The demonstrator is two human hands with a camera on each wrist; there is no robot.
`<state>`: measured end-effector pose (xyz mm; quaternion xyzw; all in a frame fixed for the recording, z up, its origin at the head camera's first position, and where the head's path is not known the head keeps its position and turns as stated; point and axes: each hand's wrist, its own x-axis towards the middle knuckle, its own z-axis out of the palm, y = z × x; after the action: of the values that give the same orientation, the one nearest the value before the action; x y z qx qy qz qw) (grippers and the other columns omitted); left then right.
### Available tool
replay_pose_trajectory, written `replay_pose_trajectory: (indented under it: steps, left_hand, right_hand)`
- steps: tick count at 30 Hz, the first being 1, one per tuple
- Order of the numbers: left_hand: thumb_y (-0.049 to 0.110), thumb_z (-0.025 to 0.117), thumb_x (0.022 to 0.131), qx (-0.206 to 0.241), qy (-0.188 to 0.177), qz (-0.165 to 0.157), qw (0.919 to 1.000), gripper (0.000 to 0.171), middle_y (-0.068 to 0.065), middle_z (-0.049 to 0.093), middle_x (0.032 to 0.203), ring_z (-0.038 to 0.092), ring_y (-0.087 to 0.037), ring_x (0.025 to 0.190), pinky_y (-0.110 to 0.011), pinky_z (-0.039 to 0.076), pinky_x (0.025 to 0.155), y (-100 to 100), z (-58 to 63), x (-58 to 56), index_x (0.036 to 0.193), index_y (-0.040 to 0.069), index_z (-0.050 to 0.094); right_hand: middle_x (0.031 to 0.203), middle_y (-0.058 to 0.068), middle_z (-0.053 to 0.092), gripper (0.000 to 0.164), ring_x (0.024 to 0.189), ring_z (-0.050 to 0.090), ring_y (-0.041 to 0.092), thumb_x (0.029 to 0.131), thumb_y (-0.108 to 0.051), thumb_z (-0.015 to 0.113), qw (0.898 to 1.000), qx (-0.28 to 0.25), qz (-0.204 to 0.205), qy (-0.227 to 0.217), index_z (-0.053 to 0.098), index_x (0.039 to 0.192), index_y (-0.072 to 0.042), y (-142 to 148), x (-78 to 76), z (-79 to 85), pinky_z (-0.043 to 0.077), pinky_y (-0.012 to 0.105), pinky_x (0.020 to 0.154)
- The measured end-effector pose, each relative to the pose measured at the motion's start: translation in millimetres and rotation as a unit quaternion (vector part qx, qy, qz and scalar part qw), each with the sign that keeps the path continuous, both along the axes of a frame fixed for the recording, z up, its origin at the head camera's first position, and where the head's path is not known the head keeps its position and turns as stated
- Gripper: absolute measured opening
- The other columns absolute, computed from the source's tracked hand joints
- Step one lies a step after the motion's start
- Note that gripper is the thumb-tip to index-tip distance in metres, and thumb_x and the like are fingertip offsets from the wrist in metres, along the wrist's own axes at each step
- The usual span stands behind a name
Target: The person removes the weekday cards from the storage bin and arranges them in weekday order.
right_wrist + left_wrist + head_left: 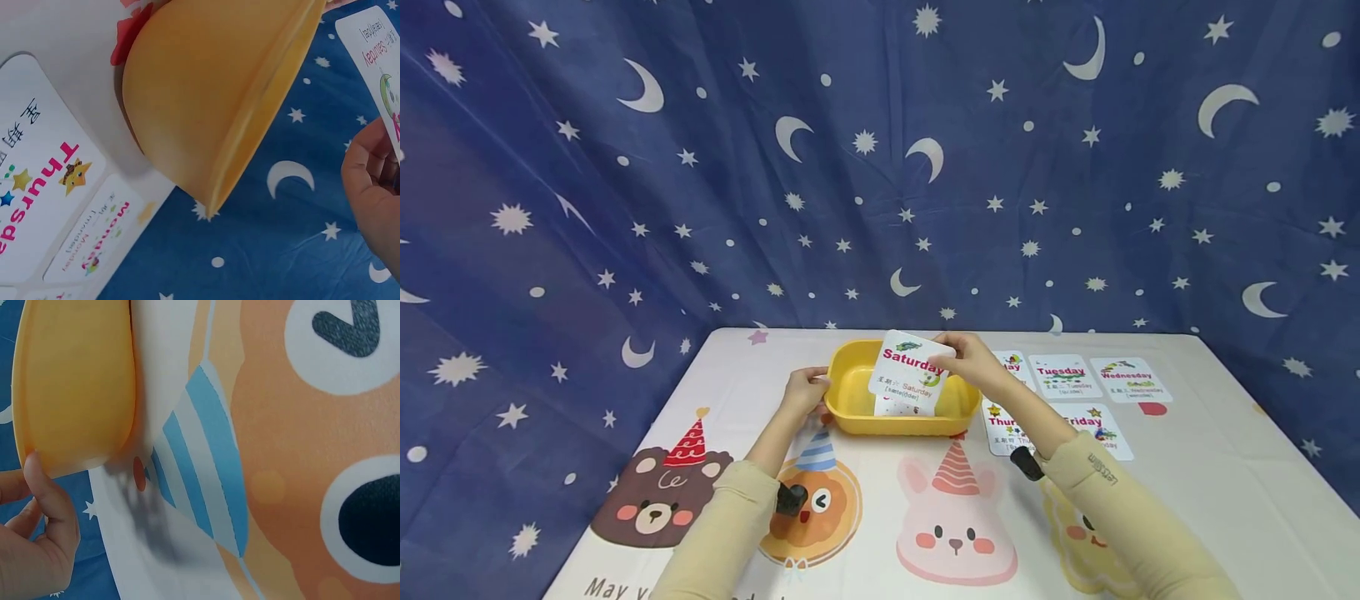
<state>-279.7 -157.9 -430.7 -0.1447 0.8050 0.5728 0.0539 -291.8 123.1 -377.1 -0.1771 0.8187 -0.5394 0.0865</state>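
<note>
My right hand point(972, 363) pinches the right edge of a white Saturday card point(904, 368), held tilted above a yellow basin point(958, 408). In the right wrist view, the fingers curl at the edge of that card point(382, 69). Inside the basin, partly covered by the Saturday card, another white card point(887, 407) shows its lower part. My left hand point(805, 390) grips the basin's left end. The left wrist view shows the thumb point(47, 494) against the outside of the yellow rim, with fingers on the other side.
Right of the basin, cards lie in two rows: Monday point(94, 228), Tuesday point(1066, 377) and Wednesday point(1131, 380) behind, Thursday point(997, 442) and Friday point(1101, 429) in front. My right forearm covers parts of some. A starry blue curtain point(865, 208) hangs behind the table with its cartoon-print cloth point(850, 533).
</note>
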Motion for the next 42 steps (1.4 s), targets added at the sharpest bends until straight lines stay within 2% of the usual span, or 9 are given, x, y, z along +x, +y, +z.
replay_pose_trajectory:
  steps: [11, 15, 20, 24, 32, 37, 42]
  left_hand:
    - [0.003, 0.049, 0.092, 0.005, 0.003, -0.005, 1.0, 0.039, -0.006, 0.048, 0.088, 0.049, -0.005, 0.056, -0.013, 0.047, 0.042, 1, 3.4, 0.1, 0.13, 0.0, 0.053]
    - [0.004, 0.049, 0.091, 0.008, 0.004, -0.002, 1.0, 0.038, -0.009, 0.051, 0.091, 0.05, -0.007, 0.057, -0.014, 0.048, 0.043, 0, 2.7, -0.2, 0.129, 0.001, 0.054]
    - [0.002, 0.05, 0.09, 0.009, 0.011, -0.006, 0.9999, 0.037, -0.01, 0.051, 0.087, 0.051, -0.009, 0.056, -0.017, 0.049, 0.043, -1, 0.2, 0.2, 0.126, -0.001, 0.055]
    - [0.004, 0.05, 0.091, 0.009, -0.002, -0.002, 1.0, 0.038, -0.009, 0.051, 0.091, 0.052, -0.008, 0.059, -0.015, 0.049, 0.044, 0, 0.0, -0.3, 0.129, 0.001, 0.054]
    - [0.005, 0.051, 0.093, 0.013, -0.003, -0.003, 0.9999, 0.038, -0.006, 0.049, 0.089, 0.052, -0.007, 0.059, -0.013, 0.047, 0.042, -1, 3.1, 1.6, 0.131, 0.0, 0.053]
    - [0.005, 0.05, 0.093, 0.011, -0.001, -0.004, 0.9999, 0.038, -0.006, 0.048, 0.089, 0.052, -0.008, 0.06, -0.014, 0.048, 0.043, -1, 3.0, 1.1, 0.131, 0.0, 0.053]
    - [0.005, 0.051, 0.092, 0.008, -0.004, -0.001, 1.0, 0.039, -0.007, 0.049, 0.091, 0.053, -0.009, 0.061, -0.014, 0.048, 0.043, 0, 3.0, 0.2, 0.131, 0.0, 0.053]
  right_hand:
    - [0.104, 0.011, 0.058, 0.024, 0.082, 0.054, 0.012, 0.088, -0.012, 0.064, 1.0, -0.005, -0.011, -0.006, 0.059, 0.105, 0.004, 13, 29.9, 12.9, 0.049, 0.016, 0.07]
    - [0.105, 0.01, 0.062, 0.028, 0.084, 0.056, 0.01, 0.088, -0.014, 0.065, 1.0, -0.011, -0.019, -0.014, 0.06, 0.108, 0.005, 20, 38.4, 16.0, 0.05, 0.017, 0.074]
    - [0.096, 0.004, 0.069, 0.03, 0.083, 0.06, 0.008, 0.087, -0.016, 0.066, 0.999, -0.02, -0.019, -0.025, 0.061, 0.108, 0.005, 31, 46.4, 17.6, 0.051, 0.018, 0.078]
    - [0.095, 0.003, 0.071, 0.03, 0.082, 0.063, 0.006, 0.088, -0.015, 0.065, 0.999, -0.026, -0.015, -0.027, 0.06, 0.109, 0.006, 41, 52.2, 17.2, 0.052, 0.018, 0.079]
    - [0.104, 0.015, 0.069, 0.036, 0.085, 0.064, 0.006, 0.09, -0.017, 0.063, 0.999, 0.002, -0.018, -0.026, 0.057, 0.115, 0.007, 63, 60.1, 11.9, 0.054, 0.018, 0.078]
    - [0.104, 0.008, 0.068, 0.037, 0.088, 0.064, 0.005, 0.089, -0.015, 0.063, 1.0, -0.023, 0.008, -0.008, 0.054, 0.119, 0.007, 79, 64.7, 3.8, 0.053, 0.016, 0.078]
    - [0.099, 0.002, 0.065, 0.038, 0.085, 0.062, 0.003, 0.089, -0.007, 0.06, 0.999, -0.017, -0.012, -0.024, 0.05, 0.121, 0.011, 93, 67.5, 0.6, 0.052, 0.016, 0.078]
